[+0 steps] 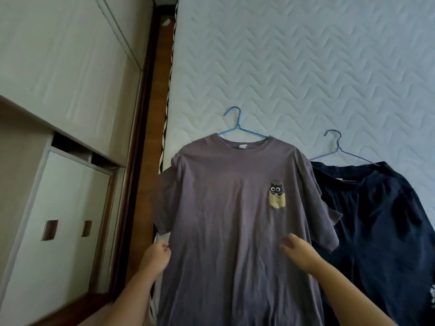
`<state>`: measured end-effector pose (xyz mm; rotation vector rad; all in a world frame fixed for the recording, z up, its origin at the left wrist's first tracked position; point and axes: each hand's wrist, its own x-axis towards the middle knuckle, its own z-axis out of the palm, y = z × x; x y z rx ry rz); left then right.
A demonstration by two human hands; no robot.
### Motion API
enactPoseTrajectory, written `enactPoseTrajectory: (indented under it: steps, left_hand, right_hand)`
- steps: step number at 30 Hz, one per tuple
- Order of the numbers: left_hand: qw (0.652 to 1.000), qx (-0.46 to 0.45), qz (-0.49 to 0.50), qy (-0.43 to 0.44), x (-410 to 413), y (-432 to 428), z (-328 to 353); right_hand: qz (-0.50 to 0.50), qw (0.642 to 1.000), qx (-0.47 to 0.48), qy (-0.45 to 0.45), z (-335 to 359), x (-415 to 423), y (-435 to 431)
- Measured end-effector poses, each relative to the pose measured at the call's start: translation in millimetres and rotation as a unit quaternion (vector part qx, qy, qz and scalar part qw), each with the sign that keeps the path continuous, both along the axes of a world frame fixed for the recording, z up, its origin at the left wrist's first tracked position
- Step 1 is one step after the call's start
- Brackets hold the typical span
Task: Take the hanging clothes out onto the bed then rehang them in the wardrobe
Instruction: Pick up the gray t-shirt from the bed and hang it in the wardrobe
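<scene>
The fingers of the left hand (156,254) are curling in tight and pinching the left side edge of a grey-purple short-sleeved cotton T-shirt (226,220), just below its left sleeve. A sliver of pale cloth is showing at the knuckles; what it belongs to is unclear. The fingers of the right hand (297,251) are bending loosely together, their tips touching the front of the T-shirt lower down on the right. Whether they are gripping a fold or only resting there cannot be told. Both bare forearms are reaching in from the bottom edge.

The T-shirt is lying face up and fairly flat on a white quilted mattress (306,67), and is hanging on a thin blue wire hanger (237,128) whose hook is pointing up the bed. A small printed patch of a black cat in a yellow pocket (277,196) is sitting on the chest.

Just beside it on the right, a dark navy garment (376,220) is lying on the same mattress, partly under the T-shirt's right sleeve, on a grey-blue wire hanger (339,147).

To the left, a strip of brown wooden floor (150,142) is separating the bed from a white panelled wardrobe (58,67), whose lower doors are showing two square cut-out handles (50,229).
</scene>
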<state>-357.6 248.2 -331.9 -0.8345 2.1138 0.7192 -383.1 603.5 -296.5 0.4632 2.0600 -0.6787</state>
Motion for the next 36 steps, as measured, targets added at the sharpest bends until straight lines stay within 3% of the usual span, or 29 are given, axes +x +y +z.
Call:
enactPoseTrajectory:
  steps: [5,11,18,25,30,36]
  left_hand:
    - [0.994,-0.041,-0.037,0.099,-104,9,-25]
    - [0.969,-0.115,-0.115,0.187,-223,13,-54]
    - [0.946,-0.145,-0.114,0.267,-299,12,-88]
    - [0.965,-0.143,-0.095,0.200,-317,13,-123]
    - [0.962,-0.129,0.016,0.239,-299,18,-112]
    - [0.941,-0.109,0.086,0.307,-244,18,-59]
  right_hand:
    - [-0.038,0.995,0.022,0.092,-30,-103,26]
    - [-0.012,0.980,0.085,0.179,-77,-212,59]
    - [-0.007,0.980,0.091,0.175,-123,-287,72]
    - [-0.040,0.972,0.139,0.183,-149,-299,84]
    - [-0.091,0.973,0.113,0.178,-149,-299,89]
    - [-0.105,0.950,0.095,0.277,-107,-265,85]
